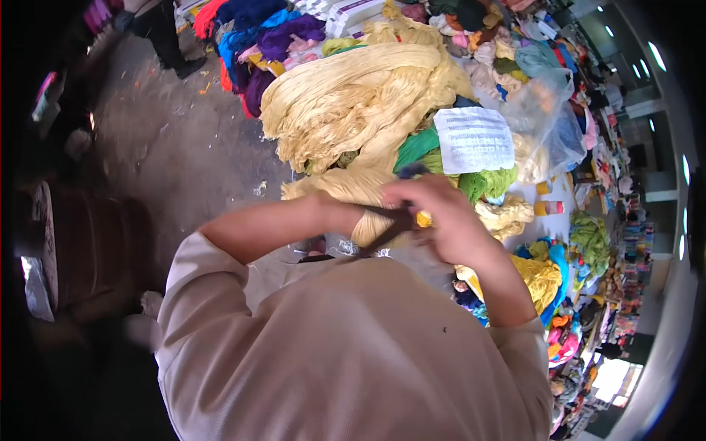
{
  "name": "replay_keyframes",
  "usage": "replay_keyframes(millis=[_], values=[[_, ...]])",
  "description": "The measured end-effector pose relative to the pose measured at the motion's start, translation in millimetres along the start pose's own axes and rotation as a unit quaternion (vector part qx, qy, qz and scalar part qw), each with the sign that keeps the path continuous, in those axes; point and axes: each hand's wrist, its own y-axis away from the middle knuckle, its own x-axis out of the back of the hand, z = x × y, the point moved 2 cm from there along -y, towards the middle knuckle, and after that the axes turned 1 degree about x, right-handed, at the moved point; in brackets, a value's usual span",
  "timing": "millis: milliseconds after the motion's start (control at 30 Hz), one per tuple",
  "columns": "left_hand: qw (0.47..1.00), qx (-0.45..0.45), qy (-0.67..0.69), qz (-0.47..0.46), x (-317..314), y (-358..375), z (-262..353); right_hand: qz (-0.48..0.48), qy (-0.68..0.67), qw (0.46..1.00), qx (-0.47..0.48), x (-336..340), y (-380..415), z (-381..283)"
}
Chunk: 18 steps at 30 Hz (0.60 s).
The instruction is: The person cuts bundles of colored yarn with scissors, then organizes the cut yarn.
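Observation:
My right hand [440, 214] is closed around what looks like dark scissors [390, 234], blurred by motion. Their two dark blades spread apart toward the left, across a pale yellow hank of yarn [360, 184]. A small orange-yellow spot shows beside the fingers. My left hand [340, 213] reaches in from the left against the same hank; its fingers are hidden, so its grip does not show. Just beyond, a large heap of pale yellow yarn [353, 95] lies over the table, with green yarn [489, 182] and a printed sheet of paper [475, 140] at its right.
Blue and purple yarn [283, 37] lies at the table's far left. A clear plastic bag [548, 125], thread cones [548, 208] and golden yarn [540, 279] are on the right. A brown drum [88, 246] stands on the floor at left; a person's leg [165, 40] is beyond.

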Motion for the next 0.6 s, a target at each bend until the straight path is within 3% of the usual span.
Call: replay_keyframes(millis=[33,100,200,300,367,400,433,500,533,567,600], values=[[1.0,0.003,-0.006,-0.008,-4.9,3.9,15.5,-0.032,0.052,0.997,0.037,-8.6,-9.4,2.8],[0.987,0.064,-0.149,0.002,-32.8,18.0,58.3,-0.073,0.057,0.996,0.001,-19.4,-19.1,14.0],[0.975,-0.098,-0.198,0.002,-43.2,29.0,-11.5,-0.07,-0.002,0.995,-0.069,-40.8,-19.9,52.6],[0.97,-0.119,-0.206,0.055,-52.2,36.4,-38.4,-0.046,-0.036,0.994,-0.097,-71.0,-4.6,102.2],[0.946,-0.144,-0.279,0.082,-57.0,39.7,-7.1,-0.002,-0.078,0.983,-0.166,-82.3,9.7,130.8],[0.986,-0.088,-0.099,0.105,-55.0,49.1,9.6,-0.03,-0.016,0.977,-0.21,-82.4,19.0,142.9],[0.988,-0.025,0.083,0.126,-52.5,58.3,18.2,-0.034,-0.013,0.969,-0.244,-85.3,35.4,157.6],[0.925,-0.107,0.267,0.248,-52.0,83.4,27.1,-0.031,0.013,0.954,-0.296,-100.2,81.9,198.4],[0.873,-0.206,0.345,0.276,-50.4,85.1,45.7,-0.025,0.037,0.948,-0.315,-115.0,113.6,221.9],[0.822,-0.284,0.36,0.338,-46.3,91.9,63.9,-0.043,0.074,0.927,-0.364,-134.7,148.6,244.9],[0.806,-0.331,0.332,0.361,-41.1,101.4,86.5,-0.061,0.109,0.902,-0.413,-152.6,186.6,262.6]])
